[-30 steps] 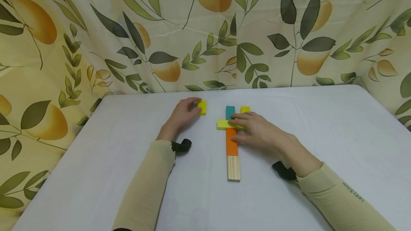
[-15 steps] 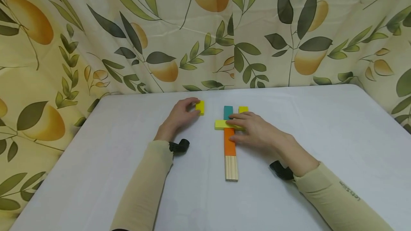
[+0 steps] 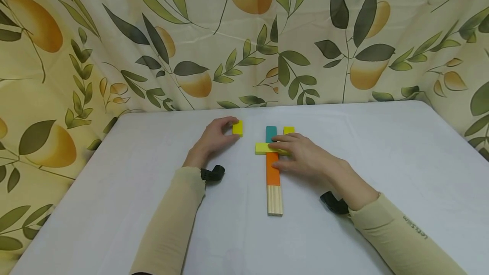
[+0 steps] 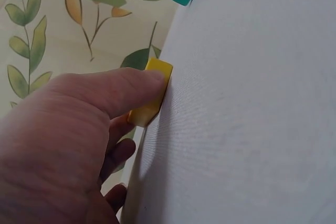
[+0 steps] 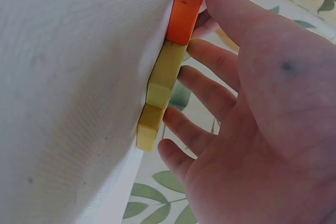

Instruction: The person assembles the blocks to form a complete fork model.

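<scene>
At the table's far side, my left hand pinches a small yellow block between thumb and fingers. The left wrist view shows the thumb pressed against that yellow block, which stands on the cloth. My right hand lies over a row of blocks with its fingers loosely extended and the tips touching them. A lighter yellow block lies crosswise, between a teal block and an orange block. Part of the crosswise block is under the fingers. A plain wooden block adjoins the orange one's near end.
Another yellow block stands just behind the right hand, beside the teal one. A white cloth covers the table. Patterned fabric with fruit and leaves hangs along the back and left side.
The whole head view has shifted slightly. My left thumb has slid a little toward the near end of the yellow block. The right hand and the row of blocks look unmoved.
</scene>
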`<state>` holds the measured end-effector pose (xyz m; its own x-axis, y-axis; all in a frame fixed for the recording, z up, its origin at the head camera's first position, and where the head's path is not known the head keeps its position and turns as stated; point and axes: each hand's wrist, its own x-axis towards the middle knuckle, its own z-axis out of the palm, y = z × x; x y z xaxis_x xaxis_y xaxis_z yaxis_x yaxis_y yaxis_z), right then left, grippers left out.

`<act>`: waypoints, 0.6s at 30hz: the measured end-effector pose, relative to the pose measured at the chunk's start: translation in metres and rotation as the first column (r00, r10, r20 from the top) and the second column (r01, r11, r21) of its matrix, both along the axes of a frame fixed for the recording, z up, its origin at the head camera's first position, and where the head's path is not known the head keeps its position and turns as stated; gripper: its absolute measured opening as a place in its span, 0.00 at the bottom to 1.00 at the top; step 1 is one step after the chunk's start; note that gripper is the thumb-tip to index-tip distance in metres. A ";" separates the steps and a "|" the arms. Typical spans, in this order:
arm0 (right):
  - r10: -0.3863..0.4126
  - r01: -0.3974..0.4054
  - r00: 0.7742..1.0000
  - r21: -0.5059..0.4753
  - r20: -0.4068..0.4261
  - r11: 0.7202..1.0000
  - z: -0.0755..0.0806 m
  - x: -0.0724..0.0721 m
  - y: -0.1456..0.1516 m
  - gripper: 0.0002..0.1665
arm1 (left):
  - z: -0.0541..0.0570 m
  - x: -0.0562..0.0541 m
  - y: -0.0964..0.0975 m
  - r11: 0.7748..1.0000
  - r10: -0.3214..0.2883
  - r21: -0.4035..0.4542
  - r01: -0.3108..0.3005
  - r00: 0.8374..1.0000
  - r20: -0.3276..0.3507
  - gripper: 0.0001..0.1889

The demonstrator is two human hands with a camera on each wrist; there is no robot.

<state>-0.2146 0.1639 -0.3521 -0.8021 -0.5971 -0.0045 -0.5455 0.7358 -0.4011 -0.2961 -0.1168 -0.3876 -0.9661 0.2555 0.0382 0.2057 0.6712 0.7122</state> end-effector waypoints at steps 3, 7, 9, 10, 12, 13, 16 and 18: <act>0.000 0.000 1.000 -0.004 0.001 1.000 0.000 0.000 -0.001 0.34 | 0.001 0.001 0.000 1.000 0.007 0.015 -0.007 1.000 0.009 0.25; 0.002 -0.002 1.000 -0.002 0.000 1.000 0.001 0.000 -0.002 0.34 | 0.003 0.002 -0.001 0.999 0.009 0.033 -0.010 1.000 0.024 0.25; 0.001 -0.001 1.000 0.002 0.000 1.000 0.001 0.000 -0.002 0.34 | 0.003 0.002 -0.001 0.999 0.012 0.034 -0.013 0.999 0.034 0.25; 0.001 -0.001 1.000 0.003 0.001 1.000 0.001 0.000 -0.001 0.34 | 0.003 0.001 -0.001 0.999 0.011 0.033 -0.012 0.999 0.037 0.25; 0.004 -0.004 1.000 0.003 -0.002 1.000 0.001 0.000 -0.001 0.34 | 0.004 0.001 -0.001 0.999 0.010 0.033 -0.011 0.999 0.040 0.25; 0.004 -0.004 1.000 0.005 -0.004 1.000 0.001 0.000 -0.001 0.34 | 0.004 0.000 -0.001 0.999 0.010 0.033 -0.012 0.999 0.040 0.25; 0.002 -0.002 1.000 0.009 -0.009 1.000 0.001 0.000 0.000 0.34 | 0.004 -0.001 0.001 0.999 0.001 0.035 -0.003 0.999 0.037 0.25; 0.001 -0.001 1.000 0.011 -0.011 1.000 0.000 0.000 0.000 0.34 | 0.005 -0.001 0.001 0.999 -0.003 0.036 0.002 0.999 0.037 0.25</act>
